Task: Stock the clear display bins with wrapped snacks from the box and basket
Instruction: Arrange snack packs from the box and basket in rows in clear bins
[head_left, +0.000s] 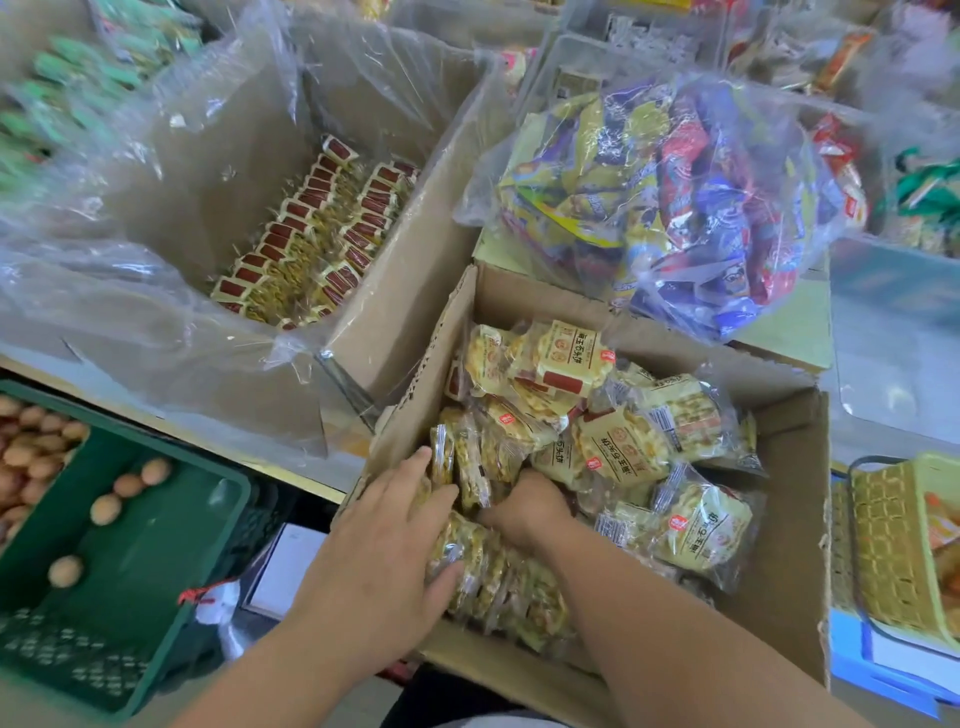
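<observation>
An open cardboard box (779, 571) in front of me holds many yellow wrapped snack packs (618, 452). My left hand (379, 551) presses on a row of packs standing on edge at the box's near left corner, thumb and fingers around them. My right hand (524, 512) is sunk among the packs at the middle, fingers curled and partly hidden. A yellow-green basket (883, 540) stands at the right edge. Clear display bins (587, 47) sit at the back, blurred.
A larger plastic-lined carton (395, 291) with rows of red-labelled packs stands to the upper left. A clear bag of mixed colourful snacks (691, 208) lies behind the box. A green crate (135, 561) with eggs is at lower left. Green wrapped snacks fill the far left.
</observation>
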